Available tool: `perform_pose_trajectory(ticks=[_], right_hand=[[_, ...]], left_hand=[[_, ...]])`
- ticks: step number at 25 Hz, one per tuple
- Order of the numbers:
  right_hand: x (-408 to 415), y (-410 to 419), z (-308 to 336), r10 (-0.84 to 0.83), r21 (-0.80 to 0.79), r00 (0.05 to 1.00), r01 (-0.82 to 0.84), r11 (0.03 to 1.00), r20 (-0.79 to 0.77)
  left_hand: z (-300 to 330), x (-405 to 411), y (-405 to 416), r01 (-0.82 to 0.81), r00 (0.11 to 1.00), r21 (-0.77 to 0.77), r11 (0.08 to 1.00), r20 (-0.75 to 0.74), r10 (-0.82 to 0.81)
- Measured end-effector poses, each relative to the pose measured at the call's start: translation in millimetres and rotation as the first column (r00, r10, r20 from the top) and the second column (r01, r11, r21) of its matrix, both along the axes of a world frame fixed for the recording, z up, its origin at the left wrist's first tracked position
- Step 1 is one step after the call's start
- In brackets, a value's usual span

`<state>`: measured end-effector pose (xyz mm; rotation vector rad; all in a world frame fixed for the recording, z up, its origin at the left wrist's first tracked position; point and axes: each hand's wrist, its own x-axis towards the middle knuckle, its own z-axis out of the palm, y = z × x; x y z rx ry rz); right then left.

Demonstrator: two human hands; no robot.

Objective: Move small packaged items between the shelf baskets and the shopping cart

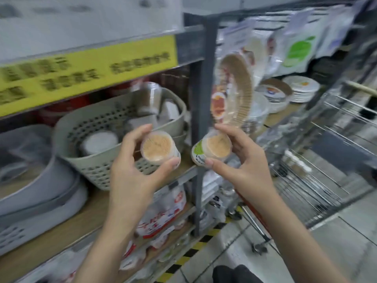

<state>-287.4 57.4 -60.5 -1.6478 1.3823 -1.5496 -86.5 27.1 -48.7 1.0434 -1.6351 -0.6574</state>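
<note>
Before the shelf, each hand (130,170) (242,166) pinches a round, seemingly toothpick-filled tub (158,148) (214,149).

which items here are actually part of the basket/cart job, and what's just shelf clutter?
In play:
left hand gripping a round tub
right hand gripping a second tub
beige shelf basket
wire shopping cart

Lying about:
yellow sign
hanging packets
stacked plates
grey bins

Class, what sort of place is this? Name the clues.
Probably a household-goods shop aisle: grey metal shelving stocked with packaged paper plates, a yellow printed shelf sign, and a wire shopping cart alongside.
</note>
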Motion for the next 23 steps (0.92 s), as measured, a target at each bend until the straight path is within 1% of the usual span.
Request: perform_pose_trajectory(ticks=[2,7,11,15,18,21,23], right_hand=[[-31,26,-15,-0.120,0.076,0.990,0.114,0.991,0.069],[-108,87,-48,-0.398,0.215,0.909,0.367,0.905,0.125],[-167,127,-68,-0.499,0.303,0.857,0.446,0.842,0.129],[-240,174,-82,-0.576,0.384,0.809,0.499,0.777,0.115],[-290,204,-96,-0.625,0.460,0.771,0.515,0.723,0.118],[-326,213,-115,-0.645,0.534,0.758,0.506,0.677,0.100],[-343,206,-125,-0.639,0.574,0.762,0.476,0.666,0.108]], left_hand=[[-14,-34,4,0.126,0.992,0.090,0.988,-0.015,-0.125],[-36,-122,21,0.360,0.933,0.254,0.898,-0.073,-0.353],[-50,-195,36,0.463,0.881,0.332,0.822,-0.074,-0.467],[-70,-281,57,0.516,0.840,0.419,0.747,-0.073,-0.538],[-90,-334,75,0.510,0.833,0.466,0.723,-0.058,-0.550],[-107,-366,85,0.487,0.832,0.530,0.695,-0.039,-0.554],[-119,-380,80,0.450,0.842,0.570,0.688,-0.014,-0.539]])
